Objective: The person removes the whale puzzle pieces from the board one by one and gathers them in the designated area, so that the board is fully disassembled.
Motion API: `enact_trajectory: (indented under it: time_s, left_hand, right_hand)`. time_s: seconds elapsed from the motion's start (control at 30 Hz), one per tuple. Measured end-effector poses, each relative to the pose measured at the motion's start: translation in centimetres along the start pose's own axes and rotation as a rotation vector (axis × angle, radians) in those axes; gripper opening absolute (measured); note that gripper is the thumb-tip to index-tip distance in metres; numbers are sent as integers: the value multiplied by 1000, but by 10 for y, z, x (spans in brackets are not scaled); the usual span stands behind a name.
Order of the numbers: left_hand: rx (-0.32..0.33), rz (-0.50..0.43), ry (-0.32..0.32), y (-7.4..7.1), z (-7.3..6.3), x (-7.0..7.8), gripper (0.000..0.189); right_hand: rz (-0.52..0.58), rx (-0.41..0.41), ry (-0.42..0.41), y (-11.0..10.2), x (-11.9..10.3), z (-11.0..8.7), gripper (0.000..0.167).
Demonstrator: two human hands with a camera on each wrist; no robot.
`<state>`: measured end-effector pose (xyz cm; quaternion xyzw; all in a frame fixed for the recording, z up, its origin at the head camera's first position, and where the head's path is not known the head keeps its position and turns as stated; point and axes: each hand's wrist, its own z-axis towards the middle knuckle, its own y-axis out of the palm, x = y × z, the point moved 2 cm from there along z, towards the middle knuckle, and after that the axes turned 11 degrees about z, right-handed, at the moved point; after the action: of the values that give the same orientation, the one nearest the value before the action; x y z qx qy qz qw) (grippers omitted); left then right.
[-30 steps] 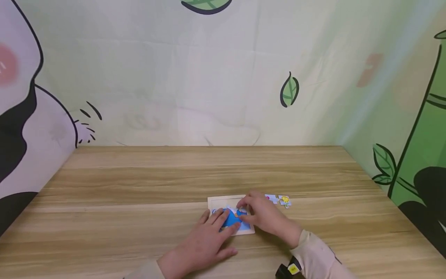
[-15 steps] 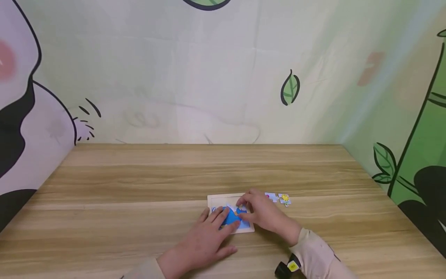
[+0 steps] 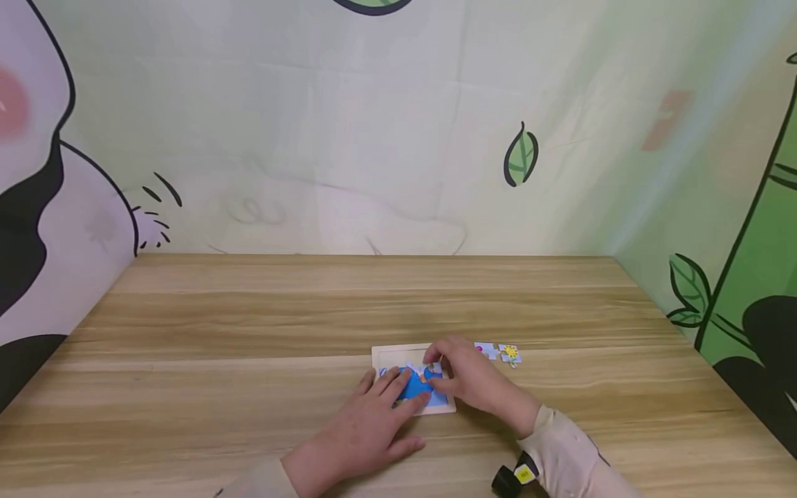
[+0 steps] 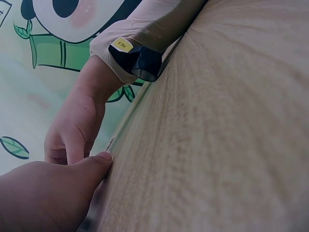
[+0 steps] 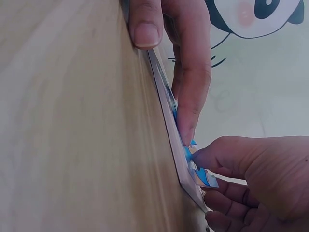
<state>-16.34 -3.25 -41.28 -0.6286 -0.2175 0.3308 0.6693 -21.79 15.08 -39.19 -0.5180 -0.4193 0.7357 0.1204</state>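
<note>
A shallow wooden puzzle tray lies on the table with a partly filled jigsaw picture in blue and white. My left hand rests on the picture's left and lower part, fingers spread and straight, the index finger pressing near its right side. Over the tray's right side, my right hand pinches a small puzzle piece between thumb and fingers. In the right wrist view that piece stands tilted at the tray's edge, beside the left index fingertip. The spread left hand hides part of the picture.
Loose puzzle pieces lie just right of the tray, one with a yellow flower and another with a pink spot. A black wrist camera hangs under the right sleeve. A printed wall closes off the table's back.
</note>
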Motion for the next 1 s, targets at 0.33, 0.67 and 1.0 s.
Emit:
enact_trajectory:
  time_s: [0.33,0.67,1.0]
  left_hand:
    - [-15,-19,3,1,1,-1,58]
    - [-15,-29,-4,1,1,-1,58]
    - [-22,-31,-3,2,2,-1,58]
  right_hand:
    - [40,26,-40,-3,1,-1,9]
    - [78,4,-43,-9,1,-1,7]
    - [139,30,-62,-20,4,-4,8]
